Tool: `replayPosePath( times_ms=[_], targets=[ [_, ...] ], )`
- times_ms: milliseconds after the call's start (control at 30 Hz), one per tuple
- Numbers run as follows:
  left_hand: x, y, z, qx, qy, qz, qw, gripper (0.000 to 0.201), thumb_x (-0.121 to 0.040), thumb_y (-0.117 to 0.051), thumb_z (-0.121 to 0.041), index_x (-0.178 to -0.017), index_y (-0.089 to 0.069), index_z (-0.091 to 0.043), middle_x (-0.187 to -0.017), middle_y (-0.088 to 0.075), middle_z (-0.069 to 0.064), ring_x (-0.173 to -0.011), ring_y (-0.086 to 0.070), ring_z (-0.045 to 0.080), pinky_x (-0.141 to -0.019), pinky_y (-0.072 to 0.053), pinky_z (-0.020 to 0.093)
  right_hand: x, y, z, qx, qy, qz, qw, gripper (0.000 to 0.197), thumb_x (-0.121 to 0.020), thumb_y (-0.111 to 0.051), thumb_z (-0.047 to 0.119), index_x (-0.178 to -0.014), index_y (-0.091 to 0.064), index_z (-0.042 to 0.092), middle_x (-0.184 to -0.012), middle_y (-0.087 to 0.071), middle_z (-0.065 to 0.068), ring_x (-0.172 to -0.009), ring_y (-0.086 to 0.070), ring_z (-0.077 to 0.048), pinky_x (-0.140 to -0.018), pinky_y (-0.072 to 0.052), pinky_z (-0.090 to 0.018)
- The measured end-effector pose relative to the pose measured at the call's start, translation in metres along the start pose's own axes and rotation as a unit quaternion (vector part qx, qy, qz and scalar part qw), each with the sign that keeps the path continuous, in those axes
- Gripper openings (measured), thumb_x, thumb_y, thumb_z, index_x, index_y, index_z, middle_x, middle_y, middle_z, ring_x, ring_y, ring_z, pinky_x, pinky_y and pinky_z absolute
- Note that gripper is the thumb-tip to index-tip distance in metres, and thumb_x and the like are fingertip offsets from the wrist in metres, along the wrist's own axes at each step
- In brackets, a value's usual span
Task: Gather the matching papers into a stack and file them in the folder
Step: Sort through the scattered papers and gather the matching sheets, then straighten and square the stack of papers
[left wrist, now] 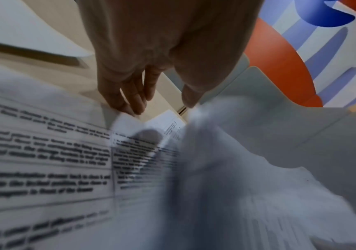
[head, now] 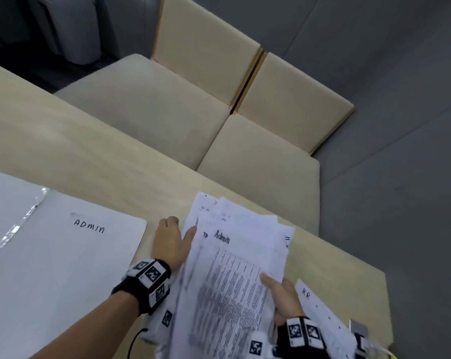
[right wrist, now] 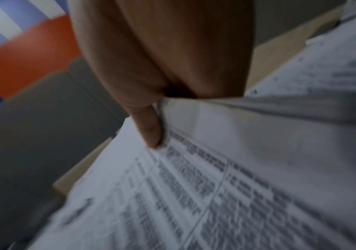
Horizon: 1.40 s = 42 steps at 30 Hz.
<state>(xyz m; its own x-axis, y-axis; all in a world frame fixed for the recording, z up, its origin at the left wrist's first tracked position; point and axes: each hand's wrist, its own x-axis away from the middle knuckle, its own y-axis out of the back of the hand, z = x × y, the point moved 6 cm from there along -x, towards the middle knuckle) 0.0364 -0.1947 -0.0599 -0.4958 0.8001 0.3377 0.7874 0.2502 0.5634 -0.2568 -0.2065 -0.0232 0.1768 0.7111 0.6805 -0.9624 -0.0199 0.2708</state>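
Note:
A white folder (head: 64,260) lies open at the left of the table, with "ADMIN" handwritten on its right leaf. To its right is a loose stack of printed papers (head: 234,275); the top sheet is marked "Admin". My left hand (head: 180,230) holds the stack's left edge, thumb on top and fingers (left wrist: 130,99) reaching beneath. At the lower right edge my right hand (head: 273,283) pinches the same stack, its thumb (right wrist: 151,132) pressed on the top sheet. The sheets are fanned and uneven. Both wrist views show blurred print.
A sheet marked "HR" (head: 320,307) lies to the right of the stack, near the table's right edge (head: 386,294). A small metal object (head: 359,329) sits by that edge. Beige seat cushions (head: 154,112) stand beyond the table's far edge.

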Motion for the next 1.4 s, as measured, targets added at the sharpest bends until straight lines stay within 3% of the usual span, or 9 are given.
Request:
replayPosePath(
  times_ms=[167,333,500,667,800,967,1167,1300,1400],
  targets=[
    [0.014,-0.009,0.002,-0.050,0.030,0.098,0.993,0.076,-0.085,-0.064,-0.055,-0.131,-0.043,0.002,-0.128,-0.050,0.015,-0.115,-0.053,0.030,-0.092,-0.044,0.033,-0.014,-0.037,-0.013,-0.036,-0.026,0.017,0.999,0.040,-0.091,-0.067,0.019,-0.127,-0.061,0.003,-0.114,-0.072,-0.010,-0.108,-0.065,-0.031,-0.101,-0.048,-0.046],
    [0.012,-0.010,0.010,0.016,0.065,0.214,0.975,0.047,-0.066,-0.086,-0.025,-0.104,-0.067,-0.005,-0.102,-0.073,0.011,-0.092,-0.069,0.029,-0.082,-0.057,0.038,-0.008,-0.039,-0.007,-0.148,-0.037,0.055,0.987,0.035,-0.098,-0.057,0.013,-0.131,-0.059,0.002,-0.122,-0.070,-0.021,-0.104,-0.071,-0.036,-0.067,-0.063,-0.041],
    [0.025,0.010,-0.004,0.189,0.026,0.252,0.949,0.033,-0.076,-0.080,-0.009,-0.108,-0.072,-0.008,-0.100,-0.078,0.011,-0.091,-0.074,0.029,-0.092,-0.056,0.049,0.010,-0.022,0.004,-0.231,0.028,0.101,0.967,0.048,-0.088,-0.067,0.012,-0.135,-0.058,0.013,-0.125,-0.071,-0.014,-0.110,-0.070,-0.034,-0.085,-0.060,-0.049],
    [0.059,0.040,-0.059,0.303,-0.072,0.296,0.903,0.035,-0.080,-0.077,-0.008,-0.114,-0.069,-0.007,-0.107,-0.077,0.012,-0.098,-0.075,0.029,-0.090,-0.057,0.042,0.041,-0.010,0.007,-0.273,0.036,0.165,0.947,0.089,-0.053,-0.097,0.020,-0.130,-0.058,-0.002,-0.130,-0.063,-0.030,-0.116,-0.064,-0.044,-0.095,-0.052,-0.059],
    [0.082,0.070,-0.101,0.305,-0.154,0.273,0.899,0.024,-0.077,-0.078,0.002,-0.100,-0.074,-0.005,-0.092,-0.079,0.012,-0.080,-0.076,0.021,-0.070,-0.059,0.029,0.073,0.007,0.027,-0.185,0.124,0.086,0.971,0.057,-0.071,-0.082,0.016,-0.125,-0.061,0.014,-0.118,-0.074,-0.014,-0.109,-0.070,-0.032,-0.086,-0.057,-0.043],
    [0.104,0.102,-0.115,0.328,-0.227,0.184,0.899,0.039,-0.066,-0.087,-0.001,-0.100,-0.077,-0.016,-0.100,-0.080,0.002,-0.094,-0.076,0.018,-0.080,-0.061,0.029,0.124,0.025,0.054,-0.113,0.262,0.025,0.958,0.058,-0.074,-0.081,0.021,-0.128,-0.058,0.020,-0.114,-0.072,0.010,-0.098,-0.068,0.002,-0.083,-0.048,-0.023],
    [0.118,0.110,-0.101,0.338,-0.252,0.167,0.891,0.034,-0.067,-0.084,0.001,-0.097,-0.077,-0.012,-0.095,-0.080,0.003,-0.088,-0.076,0.018,-0.074,-0.060,0.025,0.128,0.017,0.018,-0.060,0.247,0.031,0.967,0.044,-0.069,-0.084,0.009,-0.110,-0.071,0.013,-0.095,-0.081,0.005,-0.086,-0.075,-0.006,-0.073,-0.056,-0.017],
    [0.119,0.105,-0.094,0.323,-0.260,0.147,0.898,0.037,-0.068,-0.084,0.004,-0.102,-0.075,-0.006,-0.098,-0.078,0.003,-0.092,-0.074,0.017,-0.078,-0.057,0.024,0.125,0.012,0.007,-0.052,0.248,0.034,0.967,0.033,-0.073,-0.080,-0.002,-0.101,-0.071,0.013,-0.092,-0.081,-0.002,-0.085,-0.076,-0.015,-0.083,-0.060,-0.032],
    [0.122,0.107,-0.098,0.368,-0.249,0.132,0.886,0.028,-0.075,-0.078,0.004,-0.102,-0.076,-0.004,-0.097,-0.079,0.010,-0.089,-0.076,0.024,-0.077,-0.060,0.029,0.131,0.014,0.017,-0.051,0.281,0.012,0.958,0.029,-0.081,-0.075,0.002,-0.108,-0.068,0.011,-0.088,-0.081,0.010,-0.083,-0.075,-0.005,-0.072,-0.057,-0.014]
  ],
)
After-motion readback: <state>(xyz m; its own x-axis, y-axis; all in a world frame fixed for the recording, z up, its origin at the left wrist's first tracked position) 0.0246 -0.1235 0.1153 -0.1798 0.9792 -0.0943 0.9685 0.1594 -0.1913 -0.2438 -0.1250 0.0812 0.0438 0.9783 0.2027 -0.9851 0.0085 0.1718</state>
